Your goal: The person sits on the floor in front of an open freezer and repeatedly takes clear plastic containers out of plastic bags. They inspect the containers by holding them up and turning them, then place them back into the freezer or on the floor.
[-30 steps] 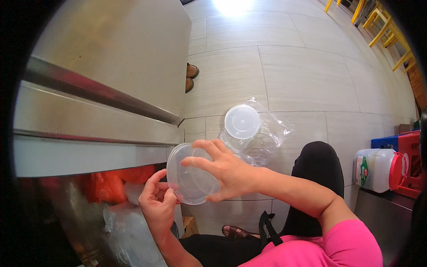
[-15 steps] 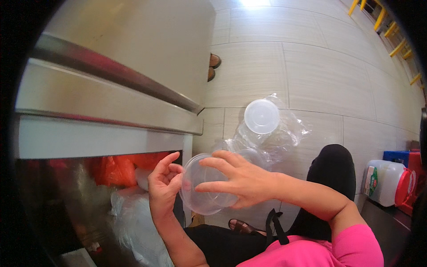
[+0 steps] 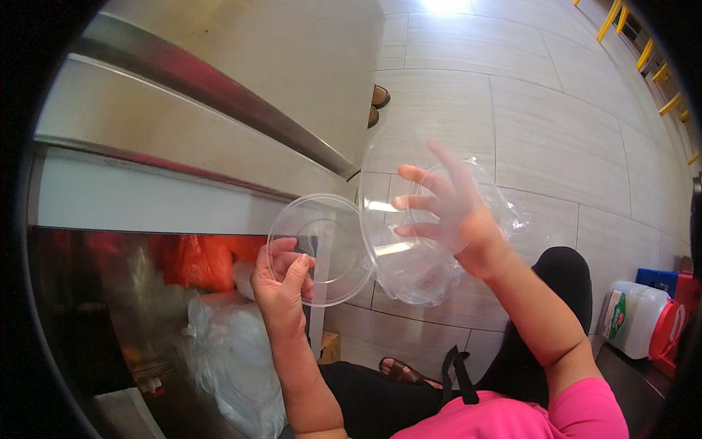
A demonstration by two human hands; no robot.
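Note:
My left hand [image 3: 281, 282] is closed on the rim of a round clear plastic lid [image 3: 333, 282], its fingers showing through the plastic. Up and to the right, my right hand [image 3: 464, 223] has its fingers spread behind a second round clear lid [image 3: 382, 263], which looks larger and nearer. This one seems to rest against the fingers, and the exact grip is blurred. The two rims meet or overlap in view. Beneath the right hand, crumpled clear plastic wrap [image 3: 508, 212] lies on the floor; the round white stack on it is mostly hidden.
On the left is a metal cabinet [image 3: 292, 66] above an open compartment with red bags [image 3: 201, 263] and clear plastic bags [image 3: 230, 358]. A white jug with a red cap [image 3: 632, 318] stands at right. Yellow legs [image 3: 610, 18] line the far right. Brown shoes [image 3: 379, 96] show past the cabinet.
My hands have moved apart, the right one going up and away. The clear lids that were together between them now show as two separate discs. The whole view has shifted slightly.

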